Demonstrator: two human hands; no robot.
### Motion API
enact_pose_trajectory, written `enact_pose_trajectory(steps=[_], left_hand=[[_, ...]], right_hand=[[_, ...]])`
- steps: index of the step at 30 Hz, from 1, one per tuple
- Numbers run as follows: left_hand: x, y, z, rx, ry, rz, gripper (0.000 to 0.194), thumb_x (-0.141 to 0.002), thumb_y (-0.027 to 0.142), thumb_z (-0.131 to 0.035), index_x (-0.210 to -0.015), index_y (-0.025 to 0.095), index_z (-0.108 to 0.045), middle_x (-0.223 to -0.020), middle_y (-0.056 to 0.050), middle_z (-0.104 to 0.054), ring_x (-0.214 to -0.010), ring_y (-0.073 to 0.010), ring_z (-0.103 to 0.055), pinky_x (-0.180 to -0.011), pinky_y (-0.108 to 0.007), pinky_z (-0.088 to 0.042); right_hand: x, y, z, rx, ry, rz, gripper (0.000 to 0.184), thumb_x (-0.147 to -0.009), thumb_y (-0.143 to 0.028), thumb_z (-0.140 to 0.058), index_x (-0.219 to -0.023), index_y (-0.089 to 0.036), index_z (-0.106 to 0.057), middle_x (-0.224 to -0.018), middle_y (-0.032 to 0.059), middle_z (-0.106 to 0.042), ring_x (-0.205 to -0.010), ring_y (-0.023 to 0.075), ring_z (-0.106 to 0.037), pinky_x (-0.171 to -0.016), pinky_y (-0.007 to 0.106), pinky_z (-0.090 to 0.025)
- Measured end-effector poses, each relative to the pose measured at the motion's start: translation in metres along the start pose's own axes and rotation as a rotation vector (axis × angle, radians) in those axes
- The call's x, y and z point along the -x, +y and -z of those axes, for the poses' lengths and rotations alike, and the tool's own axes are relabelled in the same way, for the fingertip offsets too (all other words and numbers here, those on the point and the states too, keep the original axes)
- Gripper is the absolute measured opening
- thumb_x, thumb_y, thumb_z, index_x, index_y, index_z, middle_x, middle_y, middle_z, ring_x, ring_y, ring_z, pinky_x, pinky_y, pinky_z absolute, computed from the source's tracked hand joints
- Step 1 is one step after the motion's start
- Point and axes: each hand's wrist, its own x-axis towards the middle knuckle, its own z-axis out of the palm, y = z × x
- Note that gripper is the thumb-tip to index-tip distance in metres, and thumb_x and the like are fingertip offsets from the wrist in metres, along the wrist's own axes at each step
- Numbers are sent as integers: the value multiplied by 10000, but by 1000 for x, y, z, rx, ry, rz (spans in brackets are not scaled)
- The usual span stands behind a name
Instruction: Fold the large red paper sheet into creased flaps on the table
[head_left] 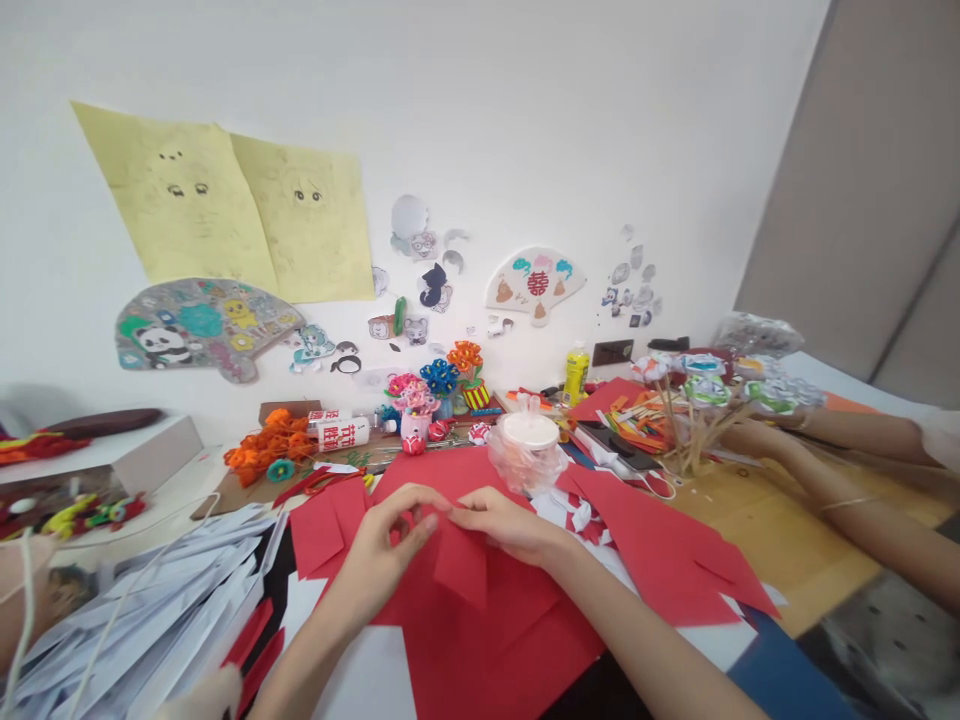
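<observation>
A small folded piece of red paper (461, 568) hangs between my two hands, its pointed lower end over larger red sheets (480, 660). My right hand (506, 522) pinches its top edge between thumb and fingers. Curled in from the other side, my left hand (397, 535) has its fingertips at the same edge, its index finger meeting the right fingertips. Smaller red pieces (326, 530) lie left of my left hand. Just behind my right hand stands a lidded clear cup (529, 445) in a plastic wrap.
Folded white paper strips (150, 600) pile up at the left. Orange craft flowers (270, 445) and a yellow bottle (576, 373) stand along the back. At right, another person's arms (810, 480) reach over the wooden board (780, 520), near paper flowers on sticks (697, 400).
</observation>
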Motion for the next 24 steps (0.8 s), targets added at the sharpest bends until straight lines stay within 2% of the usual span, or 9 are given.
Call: enact_pose_trajectory(steps=[4, 8, 12, 19, 24], left_hand=[[0, -2, -1, -10, -15, -34, 227, -798, 310, -546, -992, 243, -641, -988, -35, -630, -741, -137, -521, -638, -239, -398], [0, 1, -4, 18, -45, -44, 178, -803, 340, -546, -877, 223, -658, -931, -43, -620, -786, -152, -531, -668, -246, -401], [0, 1, -5, 10, -32, -16, 189, -813, 361, -527, -802, 200, -624, -871, -29, -613, -777, -148, -524, -677, -238, -393], [-1, 0, -3, 34, 54, 67, 235, -811, 394, -483, -761, 184, -577, -803, -15, -585, -708, -137, -500, -639, -231, -388], [-1, 6, -2, 102, 169, 140, 246, -762, 419, -529, -728, 181, -579, -742, -7, -571, -687, -139, -495, -621, -224, -388]], right_hand=[[0, -1, 1, -64, -6, -16, 451, -672, -559, -651, -657, -120, -549, -537, -23, -518, -474, 85, -457, -473, 209, -327], [1, -2, 1, -39, -66, -17, 448, -714, -550, -613, -702, -103, -582, -547, 5, -558, -467, 104, -512, -460, 215, -363], [1, 0, 0, -22, -129, 22, 395, -743, -494, -596, -651, -111, -583, -559, 16, -577, -469, 117, -545, -450, 221, -399], [-1, 3, 1, -23, -30, 66, 298, -766, -401, -568, -663, -123, -597, -552, 1, -571, -461, 102, -542, -443, 207, -395], [-10, 11, 9, -16, 159, 82, 236, -688, -365, -635, -661, -137, -581, -522, -25, -565, -431, 94, -532, -439, 204, -386]])
